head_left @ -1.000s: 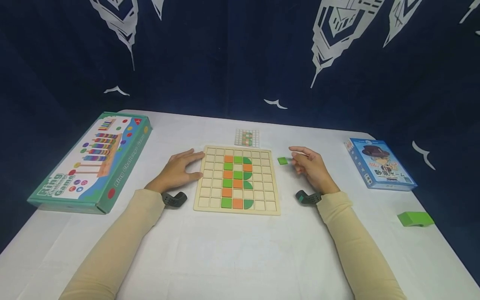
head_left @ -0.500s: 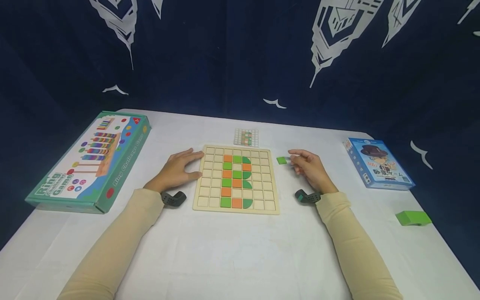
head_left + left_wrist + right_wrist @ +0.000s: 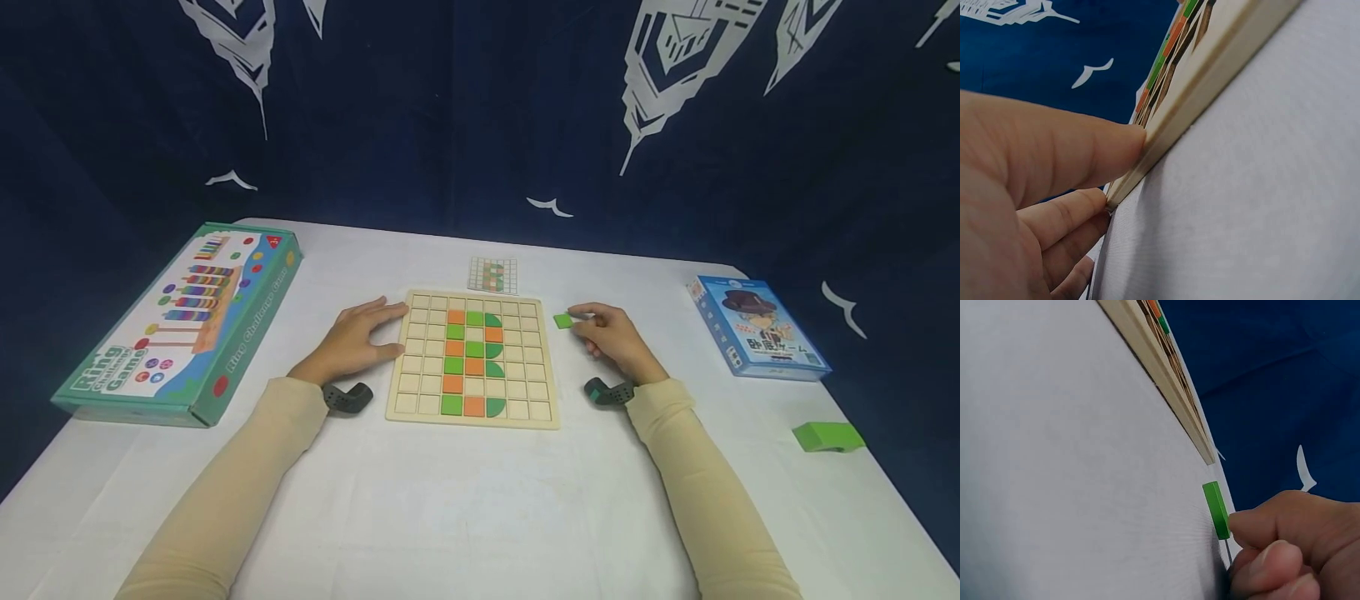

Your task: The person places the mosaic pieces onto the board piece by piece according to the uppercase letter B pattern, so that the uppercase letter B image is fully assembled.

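A square wooden grid board (image 3: pixel 530 414) lies on the table, with orange, light green and dark green pieces filling some of its cells. My left hand (image 3: pixel 362 337) rests at the board's left edge. Its thumb (image 3: pixel 1094 147) and extended fingertips touch the side of the board in the left wrist view. To the right of the board a loose green square tile (image 3: pixel 562 321) lies on the cloth. My right hand (image 3: pixel 613 337) pinches the tile's right side, its other fingers curled. The right wrist view shows a fingertip against the green tile (image 3: pixel 1216 510), with part of the grip hidden.
A small pattern card (image 3: pixel 492 275) lies behind the board. To the left is a large green game box (image 3: pixel 180 325), to the right a blue game box (image 3: pixel 761 327). A green block (image 3: pixel 828 437) sits near the table's right edge. A dark patterned curtain (image 3: pixel 420 125) hangs behind.
My right hand has moved a little left, and its fingertips have come to the green tile. The left hand stays at the board's edge.
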A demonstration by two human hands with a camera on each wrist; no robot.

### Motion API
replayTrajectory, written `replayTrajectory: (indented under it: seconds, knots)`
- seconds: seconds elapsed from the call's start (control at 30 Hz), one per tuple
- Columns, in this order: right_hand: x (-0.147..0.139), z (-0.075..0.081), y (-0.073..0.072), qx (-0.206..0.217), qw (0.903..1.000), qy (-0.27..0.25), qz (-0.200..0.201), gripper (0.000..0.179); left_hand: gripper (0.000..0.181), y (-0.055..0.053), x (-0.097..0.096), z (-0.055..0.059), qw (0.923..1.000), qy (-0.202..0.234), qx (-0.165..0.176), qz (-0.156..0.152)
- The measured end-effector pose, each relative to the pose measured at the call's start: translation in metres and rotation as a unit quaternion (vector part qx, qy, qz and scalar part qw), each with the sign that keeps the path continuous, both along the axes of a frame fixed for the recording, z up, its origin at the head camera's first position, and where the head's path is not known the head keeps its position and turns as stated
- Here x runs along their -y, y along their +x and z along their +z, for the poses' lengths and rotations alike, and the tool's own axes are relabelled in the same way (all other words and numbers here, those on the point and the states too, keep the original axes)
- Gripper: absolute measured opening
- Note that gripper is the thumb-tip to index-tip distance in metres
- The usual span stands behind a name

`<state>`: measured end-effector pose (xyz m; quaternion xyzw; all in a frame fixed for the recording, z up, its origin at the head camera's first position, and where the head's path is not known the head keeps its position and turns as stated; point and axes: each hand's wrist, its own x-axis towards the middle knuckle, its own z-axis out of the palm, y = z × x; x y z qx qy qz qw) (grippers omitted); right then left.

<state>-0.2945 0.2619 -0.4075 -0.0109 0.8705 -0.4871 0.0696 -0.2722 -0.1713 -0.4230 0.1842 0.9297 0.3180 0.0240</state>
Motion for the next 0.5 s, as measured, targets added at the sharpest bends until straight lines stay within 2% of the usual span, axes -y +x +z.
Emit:
replayTrajectory:
  seconds: [0.23,0.5]
  knots:
    - [0.0013,-0.0008,-0.0032,0.007,0.9993,0.037,-0.001,0.044,0.071,0.0011,-0.0002,0.0009,1.0,-0.001,-0.002,-0.002]
    - [0.0038,-0.004,-0.0001,-0.026,0.9987,0.044,-0.006,0.037,0.071,-0.0002,0.0002,-0.0005,1.0,-0.001,-0.001,-0.002]
